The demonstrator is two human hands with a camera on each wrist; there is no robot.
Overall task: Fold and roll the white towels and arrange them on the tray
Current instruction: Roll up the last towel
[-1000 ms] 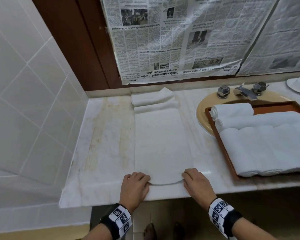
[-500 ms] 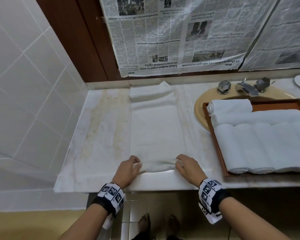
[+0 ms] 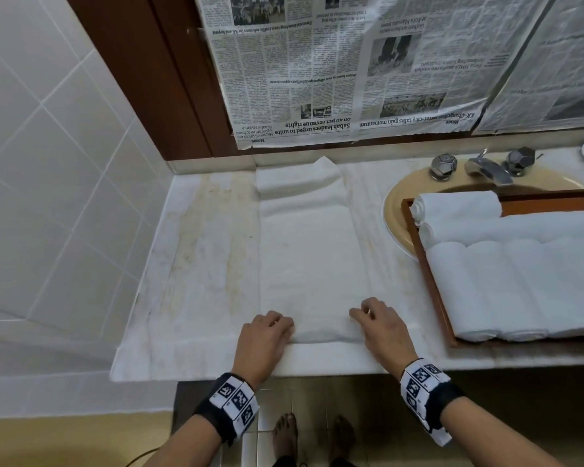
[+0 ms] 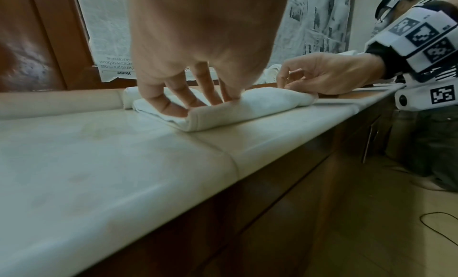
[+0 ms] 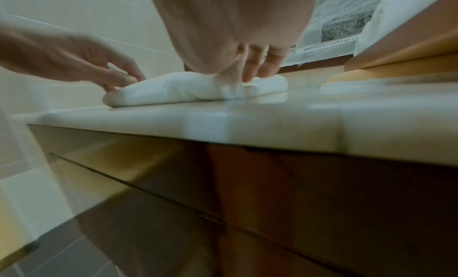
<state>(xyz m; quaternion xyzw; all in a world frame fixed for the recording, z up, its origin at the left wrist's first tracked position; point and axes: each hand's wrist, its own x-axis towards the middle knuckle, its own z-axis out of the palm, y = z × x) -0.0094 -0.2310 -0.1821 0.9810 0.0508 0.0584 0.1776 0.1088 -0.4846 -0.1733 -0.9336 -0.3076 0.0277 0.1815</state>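
Observation:
A long white towel (image 3: 311,257) lies flat on the marble counter, its near end turned over into a low roll (image 3: 324,332) (image 4: 260,109) (image 5: 173,89). My left hand (image 3: 270,332) (image 4: 173,97) presses fairly straight fingers onto the roll's left end. At the roll's right end, my right hand (image 3: 375,321) (image 5: 247,66) has its fingers curled over the top and its thumb against the cloth. A brown tray (image 3: 432,274) on the right holds several rolled white towels (image 3: 520,288). Another folded towel (image 3: 297,176) lies at the back by the wall.
The tray sits over a beige sink (image 3: 395,214) with a chrome faucet (image 3: 486,168). Newspaper (image 3: 351,79) covers the wall behind the counter. A tiled wall (image 3: 64,163) closes the left side. The counter's front edge (image 3: 284,365) runs just behind my wrists.
One second ago both hands held the towel's flat near edge. They lifted it and turned it over, and the roll now sits a little farther from the counter edge under both hands.

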